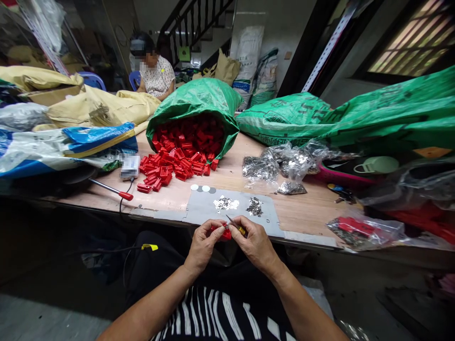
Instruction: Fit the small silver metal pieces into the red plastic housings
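My left hand (203, 242) is closed on a small red plastic housing (226, 233) at the table's front edge. My right hand (255, 240) meets it from the other side, fingertips pressed against the housing. Between my right thumb and fingers is a small pointed tool (242, 230) with a yellow handle, its dark thin tip angled up to the left. Just beyond my hands, a grey mat (202, 207) bears one pile of shiny flat metal pieces (226, 203) and another of small metal parts (254, 206). What lies inside the housing is hidden by my fingers.
A green woven sack (199, 97) spills red housings (167, 168) onto the table. Clear bags of metal parts (261, 168) lie at right, near a pink basket (344, 176). A red-handled rod (113, 190) juts out at left. Another person (156, 73) sits across the table.
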`<move>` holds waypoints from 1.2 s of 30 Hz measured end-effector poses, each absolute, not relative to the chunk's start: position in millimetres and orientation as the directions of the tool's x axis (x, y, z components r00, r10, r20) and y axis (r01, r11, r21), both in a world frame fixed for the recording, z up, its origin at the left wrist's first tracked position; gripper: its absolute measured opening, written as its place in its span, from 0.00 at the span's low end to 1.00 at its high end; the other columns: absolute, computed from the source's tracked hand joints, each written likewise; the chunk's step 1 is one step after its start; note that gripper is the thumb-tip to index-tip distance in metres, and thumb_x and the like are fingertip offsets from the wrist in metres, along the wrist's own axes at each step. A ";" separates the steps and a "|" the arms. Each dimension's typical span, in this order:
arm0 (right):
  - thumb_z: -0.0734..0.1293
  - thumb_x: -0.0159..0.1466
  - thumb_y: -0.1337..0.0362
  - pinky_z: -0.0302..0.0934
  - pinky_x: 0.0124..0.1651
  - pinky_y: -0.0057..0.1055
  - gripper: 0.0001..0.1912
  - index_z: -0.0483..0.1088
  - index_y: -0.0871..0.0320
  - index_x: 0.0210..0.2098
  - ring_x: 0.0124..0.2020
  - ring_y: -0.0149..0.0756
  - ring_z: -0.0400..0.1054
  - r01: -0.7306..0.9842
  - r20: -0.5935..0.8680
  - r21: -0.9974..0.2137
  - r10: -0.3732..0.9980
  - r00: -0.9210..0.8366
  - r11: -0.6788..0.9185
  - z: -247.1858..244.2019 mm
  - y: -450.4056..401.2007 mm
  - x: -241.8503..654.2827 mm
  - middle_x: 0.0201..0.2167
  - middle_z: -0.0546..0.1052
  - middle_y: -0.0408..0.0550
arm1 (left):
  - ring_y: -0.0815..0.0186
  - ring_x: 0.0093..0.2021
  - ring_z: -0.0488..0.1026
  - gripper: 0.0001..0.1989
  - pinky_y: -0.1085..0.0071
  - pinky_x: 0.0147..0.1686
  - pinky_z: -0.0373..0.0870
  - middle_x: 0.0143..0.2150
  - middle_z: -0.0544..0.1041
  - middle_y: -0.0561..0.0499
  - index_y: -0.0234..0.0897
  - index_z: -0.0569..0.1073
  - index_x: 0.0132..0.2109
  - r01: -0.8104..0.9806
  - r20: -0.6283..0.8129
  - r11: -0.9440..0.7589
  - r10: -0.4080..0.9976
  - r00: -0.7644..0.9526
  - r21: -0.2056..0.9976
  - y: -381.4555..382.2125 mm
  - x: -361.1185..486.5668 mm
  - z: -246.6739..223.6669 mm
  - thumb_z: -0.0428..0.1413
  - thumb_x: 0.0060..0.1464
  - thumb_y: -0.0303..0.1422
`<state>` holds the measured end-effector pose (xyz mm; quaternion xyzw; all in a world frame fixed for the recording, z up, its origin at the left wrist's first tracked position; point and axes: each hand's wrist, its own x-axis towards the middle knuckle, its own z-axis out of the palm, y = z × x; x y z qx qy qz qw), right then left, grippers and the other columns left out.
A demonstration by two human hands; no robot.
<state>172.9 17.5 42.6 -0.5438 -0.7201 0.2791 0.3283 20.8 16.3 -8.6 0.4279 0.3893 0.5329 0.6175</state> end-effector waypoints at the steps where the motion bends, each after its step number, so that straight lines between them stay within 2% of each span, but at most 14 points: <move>1: 0.61 0.64 0.61 0.57 0.31 0.25 0.09 0.70 0.57 0.33 0.27 0.31 0.65 0.593 0.159 -0.759 0.960 -0.231 0.268 44.0 18.7 174.8 0.26 0.73 0.42 | 0.66 0.39 0.76 0.10 0.67 0.41 0.77 0.45 0.77 0.46 0.33 0.74 0.33 -0.338 -0.033 0.078 0.990 0.137 0.938 16.4 20.6 -8.2 0.60 0.52 0.38; 4: 0.61 0.64 0.61 0.56 0.31 0.25 0.09 0.70 0.57 0.32 0.27 0.30 0.64 0.570 0.117 -0.766 0.936 -0.332 0.298 47.2 22.7 180.9 0.26 0.73 0.40 | 0.66 0.37 0.76 0.11 0.68 0.39 0.77 0.43 0.77 0.47 0.33 0.74 0.32 -0.344 -0.038 0.090 0.987 0.156 0.935 16.6 20.4 -8.2 0.60 0.50 0.38; 7: 0.62 0.63 0.61 0.53 0.28 0.24 0.10 0.68 0.57 0.28 0.25 0.29 0.61 0.575 0.088 -0.764 0.929 -0.359 0.294 47.0 25.7 185.5 0.22 0.69 0.39 | 0.65 0.38 0.76 0.10 0.68 0.39 0.77 0.44 0.77 0.46 0.33 0.74 0.32 -0.301 -0.014 0.059 0.989 0.150 0.952 17.2 21.0 -9.9 0.60 0.51 0.37; 10: 0.62 0.62 0.62 0.51 0.27 0.24 0.09 0.67 0.57 0.27 0.23 0.28 0.58 0.620 0.092 -0.742 0.955 -0.281 0.254 44.2 27.1 187.2 0.20 0.65 0.38 | 0.63 0.41 0.77 0.10 0.67 0.42 0.76 0.44 0.78 0.47 0.35 0.76 0.40 -0.206 0.052 -0.035 0.996 0.077 0.978 18.2 20.7 -12.6 0.61 0.51 0.35; 13: 0.62 0.61 0.62 0.51 0.27 0.24 0.08 0.66 0.57 0.27 0.23 0.28 0.57 0.678 0.094 -0.708 0.977 -0.189 0.200 41.8 26.6 186.4 0.20 0.64 0.37 | 0.62 0.45 0.77 0.17 0.65 0.49 0.73 0.46 0.79 0.48 0.39 0.74 0.49 -0.065 0.139 -0.137 0.990 0.014 0.988 18.9 18.7 -17.1 0.61 0.50 0.33; 16: 0.62 0.61 0.62 0.51 0.27 0.25 0.08 0.66 0.57 0.26 0.22 0.28 0.57 0.720 0.075 -0.676 0.986 -0.146 0.158 40.1 24.8 184.1 0.19 0.64 0.38 | 0.61 0.50 0.75 0.21 0.65 0.52 0.72 0.51 0.77 0.48 0.42 0.70 0.54 0.046 0.249 -0.248 0.968 -0.007 0.968 18.3 16.2 -23.7 0.60 0.52 0.32; 19: 0.62 0.60 0.62 0.50 0.27 0.25 0.08 0.65 0.56 0.25 0.22 0.28 0.57 0.735 0.062 -0.664 0.990 -0.126 0.135 38.2 23.3 181.1 0.19 0.64 0.38 | 0.62 0.50 0.75 0.24 0.65 0.53 0.72 0.52 0.77 0.50 0.45 0.66 0.57 0.128 0.351 -0.350 0.936 0.012 0.928 16.6 15.0 -28.3 0.59 0.53 0.30; 26: 0.61 0.60 0.62 0.50 0.28 0.26 0.08 0.65 0.56 0.25 0.23 0.30 0.58 0.737 0.019 -0.667 0.991 -0.129 0.109 37.9 23.1 174.8 0.19 0.65 0.39 | 0.64 0.47 0.77 0.21 0.69 0.49 0.73 0.48 0.78 0.51 0.44 0.69 0.54 0.303 0.498 -0.489 0.866 0.051 0.818 11.4 13.7 -22.1 0.58 0.52 0.25; 36: 0.61 0.59 0.63 0.48 0.27 0.26 0.08 0.63 0.56 0.24 0.23 0.30 0.58 0.774 -0.064 -0.627 0.985 -0.160 0.085 42.6 24.1 174.0 0.19 0.65 0.39 | 0.64 0.48 0.76 0.19 0.68 0.50 0.73 0.48 0.78 0.50 0.43 0.70 0.52 0.255 0.502 -0.504 0.861 0.077 0.825 11.3 14.6 -24.7 0.58 0.53 0.25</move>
